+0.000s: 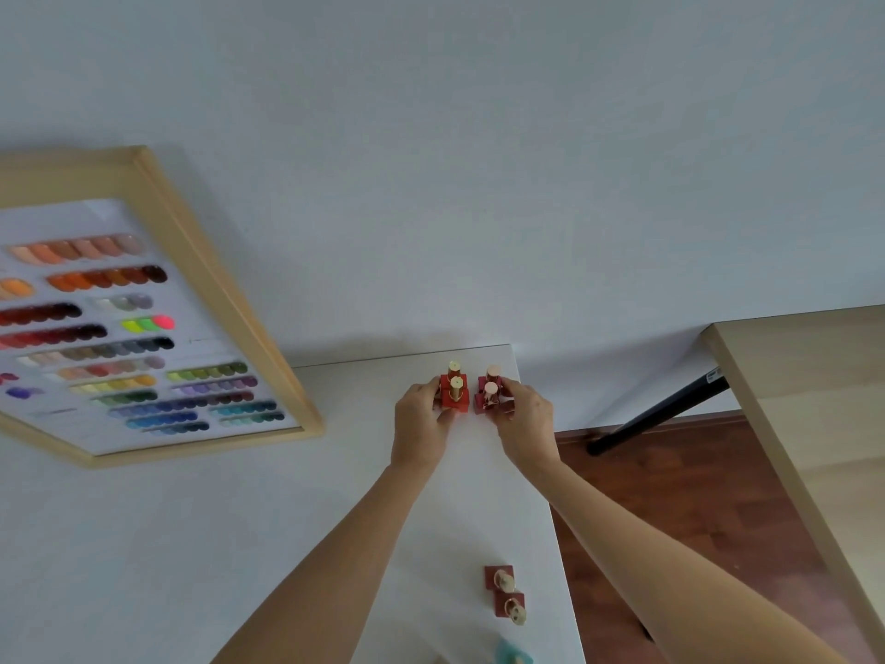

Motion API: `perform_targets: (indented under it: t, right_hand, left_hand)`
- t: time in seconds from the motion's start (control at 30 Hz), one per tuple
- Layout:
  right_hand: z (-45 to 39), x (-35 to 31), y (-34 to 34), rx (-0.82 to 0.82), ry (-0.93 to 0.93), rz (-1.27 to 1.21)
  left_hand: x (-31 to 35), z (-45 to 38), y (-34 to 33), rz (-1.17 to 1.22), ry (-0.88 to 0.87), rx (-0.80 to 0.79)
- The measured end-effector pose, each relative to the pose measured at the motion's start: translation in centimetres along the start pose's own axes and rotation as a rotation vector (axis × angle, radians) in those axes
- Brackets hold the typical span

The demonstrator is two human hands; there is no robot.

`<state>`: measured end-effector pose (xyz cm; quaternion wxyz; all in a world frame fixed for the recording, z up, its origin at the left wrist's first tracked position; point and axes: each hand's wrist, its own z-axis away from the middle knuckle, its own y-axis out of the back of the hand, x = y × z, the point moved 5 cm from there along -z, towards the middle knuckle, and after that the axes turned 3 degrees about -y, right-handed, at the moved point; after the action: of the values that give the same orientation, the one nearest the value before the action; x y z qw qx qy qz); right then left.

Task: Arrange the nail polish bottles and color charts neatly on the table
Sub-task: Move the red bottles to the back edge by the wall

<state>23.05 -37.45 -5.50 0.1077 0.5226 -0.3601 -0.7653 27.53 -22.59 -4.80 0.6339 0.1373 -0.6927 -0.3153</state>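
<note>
Left hand: (pixel 421 414) fingers closed round the red pair (pixel 454 394), two square red bottles with gold caps, at the far corner of the bench (pixel 335 519), middle of the frame.
Right hand: (pixel 524 414) gripping the dark pair (pixel 489 397), two deep-red bottles with pale pink caps, just beside the red pair.
Near pair: (pixel 506 596) two dark-red bottles standing free at the lower middle, close to the bench's right edge.
Teal thing: (pixel 515 656) cut off at the bottom edge; I cannot tell what it is.
Chart: (pixel 139 328) one framed colour chart, lying at the left of the frame.
Count: six bottles in clear view, one chart.
Handling: I judge them small, light, stiff glass, smooth and breakable, tippy under tall caps; best held low by the square sides, slid rather than lifted by the cap.
</note>
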Motion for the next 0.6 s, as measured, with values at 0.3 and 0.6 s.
perform_targets:
  t: [0.3, 0.6]
  right_hand:
    - [-2.9, -0.9, -0.1, 0.047, 0.040, 0.022]
    - [-4.9, -1.0, 0.8, 0.106, 0.036, 0.008]
  left_hand:
    - [1.1, -2.1, -1.5, 0.012, 0.009, 0.069]
    - [1.8, -4.5, -2.5, 0.021, 0.013, 0.114]
